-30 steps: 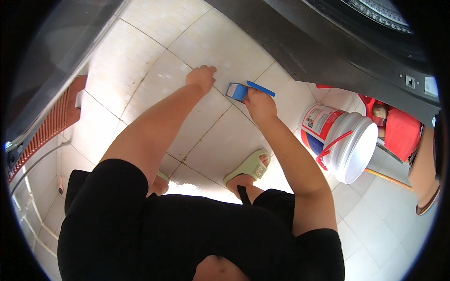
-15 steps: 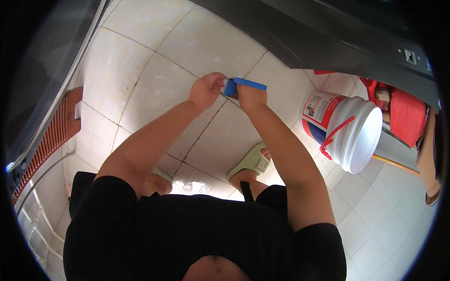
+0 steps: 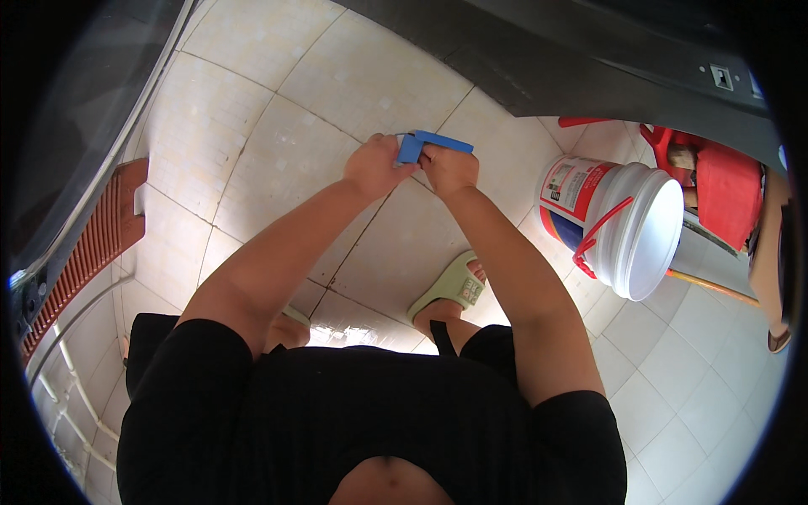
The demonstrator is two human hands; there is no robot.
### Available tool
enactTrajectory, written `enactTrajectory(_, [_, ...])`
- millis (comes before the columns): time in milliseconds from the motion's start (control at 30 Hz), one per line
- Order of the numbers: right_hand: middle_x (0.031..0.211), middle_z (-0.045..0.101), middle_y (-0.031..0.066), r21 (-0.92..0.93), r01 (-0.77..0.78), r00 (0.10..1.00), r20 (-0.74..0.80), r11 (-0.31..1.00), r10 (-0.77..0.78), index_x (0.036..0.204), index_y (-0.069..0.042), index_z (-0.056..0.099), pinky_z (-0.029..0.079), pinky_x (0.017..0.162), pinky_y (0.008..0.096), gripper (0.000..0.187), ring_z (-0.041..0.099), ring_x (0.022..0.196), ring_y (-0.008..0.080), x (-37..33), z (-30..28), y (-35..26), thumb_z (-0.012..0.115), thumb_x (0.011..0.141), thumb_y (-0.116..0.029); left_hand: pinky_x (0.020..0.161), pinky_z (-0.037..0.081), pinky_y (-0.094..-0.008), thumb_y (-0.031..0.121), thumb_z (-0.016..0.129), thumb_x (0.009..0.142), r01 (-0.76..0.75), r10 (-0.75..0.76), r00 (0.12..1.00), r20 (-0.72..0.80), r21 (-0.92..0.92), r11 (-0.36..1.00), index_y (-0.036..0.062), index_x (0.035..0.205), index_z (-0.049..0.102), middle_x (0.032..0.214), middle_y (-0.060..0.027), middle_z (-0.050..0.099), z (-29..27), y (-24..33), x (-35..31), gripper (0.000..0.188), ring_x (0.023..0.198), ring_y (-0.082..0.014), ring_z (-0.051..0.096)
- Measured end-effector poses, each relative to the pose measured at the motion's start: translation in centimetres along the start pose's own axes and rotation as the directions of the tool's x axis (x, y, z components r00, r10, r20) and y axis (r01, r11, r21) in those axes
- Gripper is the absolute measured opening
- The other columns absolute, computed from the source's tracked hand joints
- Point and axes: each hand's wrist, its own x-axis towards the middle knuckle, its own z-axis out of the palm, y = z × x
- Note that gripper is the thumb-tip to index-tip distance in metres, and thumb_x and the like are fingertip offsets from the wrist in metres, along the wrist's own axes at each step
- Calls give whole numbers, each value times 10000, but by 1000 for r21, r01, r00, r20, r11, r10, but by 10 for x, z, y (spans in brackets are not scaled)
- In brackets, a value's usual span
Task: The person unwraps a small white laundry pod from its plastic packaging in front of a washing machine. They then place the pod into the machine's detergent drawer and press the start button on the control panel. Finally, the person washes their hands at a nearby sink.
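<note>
A blue object made of a long flat bar and a short block at its left end (image 3: 410,150) is held out in front of me over the tiled floor. My right hand (image 3: 451,171) is closed around it from below, with the bar lying along the top of the fingers. My left hand (image 3: 375,168) is closed too, its fingertips pressed against the block's left side. The two hands almost meet. A thin dark edge shows at the top of the block, but what it is stays too small to make out.
On the right a white bucket (image 3: 661,227) with a red handle lies tipped on its side. Beyond it are red items (image 3: 730,198) and a wooden stick (image 3: 715,289). A dark panel (image 3: 539,59) juts in above; reddish-brown slats (image 3: 93,244) stand left. My green slipper (image 3: 450,284) is below.
My left hand has moved right and its fingers now reach the blue object's left end. The blue object has shifted slightly up and left. The gap between the hands has narrowed.
</note>
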Motion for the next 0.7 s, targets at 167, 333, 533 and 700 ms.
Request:
enactTrajectory(167, [839, 613, 4, -50, 203, 964, -164, 978, -208, 836, -202, 643, 487, 610, 344, 117, 591, 749, 218, -3, 3, 3, 593, 734, -229, 583, 438, -343, 301, 513, 827, -105, 82, 969, -233, -90, 990, 39, 748, 513, 704, -104, 534, 24, -16, -3, 273, 625, -255, 529])
enactTrajectory(333, [842, 591, 11, -100, 308, 945, -87, 946, -317, 814, -163, 627, 485, 619, 346, 87, 583, 762, 223, 2, 5, 10, 585, 739, -175, 492, 383, -270, 286, 414, 880, 426, -302, 904, 302, -690, 585, 51, 730, 483, 631, -39, 487, 20, -29, 3, 287, 547, -126, 454])
enactTrajectory(533, [800, 580, 35, 121, 259, 951, -208, 958, -231, 801, -99, 591, 461, 608, 322, 55, 576, 713, 217, -7, -31, -4, 573, 761, -131, 472, 352, -237, 294, 431, 897, 406, -300, 914, 273, -606, 685, 58, 713, 478, 619, -13, 479, -2, -22, -1, 303, 535, -90, 414])
enactTrajectory(700, [750, 578, 43, 609, 46, 997, 19, 792, -73, 833, -65, 577, 438, 576, 273, 85, 550, 646, 163, -6, -67, -3, 562, 785, -133, 526, 372, -224, 258, 479, 887, 118, -170, 985, 14, -774, 622, 43, 853, 583, 654, -7, 514, -27, -17, 0, 242, 567, -85, 435])
